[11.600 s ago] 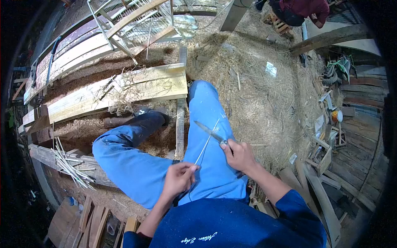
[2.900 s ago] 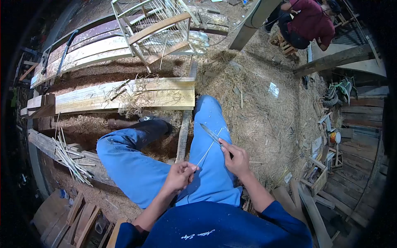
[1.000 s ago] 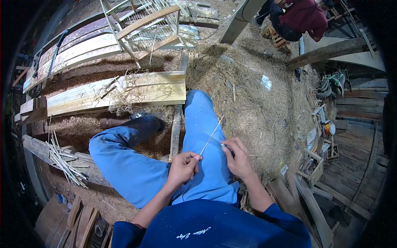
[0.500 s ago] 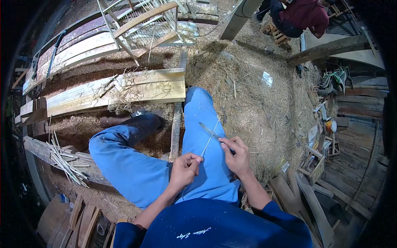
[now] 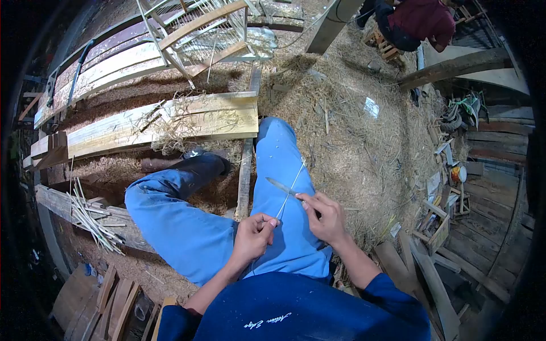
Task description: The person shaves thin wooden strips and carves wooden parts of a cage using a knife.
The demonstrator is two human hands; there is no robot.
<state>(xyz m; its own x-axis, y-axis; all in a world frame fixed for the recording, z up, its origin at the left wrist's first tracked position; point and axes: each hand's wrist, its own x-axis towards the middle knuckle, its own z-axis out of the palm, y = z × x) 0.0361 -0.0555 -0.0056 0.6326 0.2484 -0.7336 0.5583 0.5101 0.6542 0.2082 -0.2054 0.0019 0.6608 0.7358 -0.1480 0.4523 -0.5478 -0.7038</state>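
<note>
My left hand (image 5: 253, 236) pinches the lower end of a thin pale strip of wood (image 5: 297, 175), which slants up and to the right above my right thigh. In my right hand (image 5: 327, 217) is a knife (image 5: 280, 184), its handle wrapped by the fingers. The blade points up and left and crosses the strip in this view, a short way above my left hand. Blue trousers (image 5: 278, 148) lie behind both hands, with small pale specks on the knee.
A bundle of thin strips (image 5: 94, 219) rests on a beam at the left. Beyond it runs a plank bench (image 5: 210, 120) with shavings on top. A slatted wooden frame (image 5: 202, 28) stands farther back. Another person (image 5: 418, 23) sits at upper right, near a post (image 5: 335, 25).
The knife has shifted left and down along the strip, its blade now lying flatter across it. My left hand stays nearly in place, and the whole view has moved slightly.
</note>
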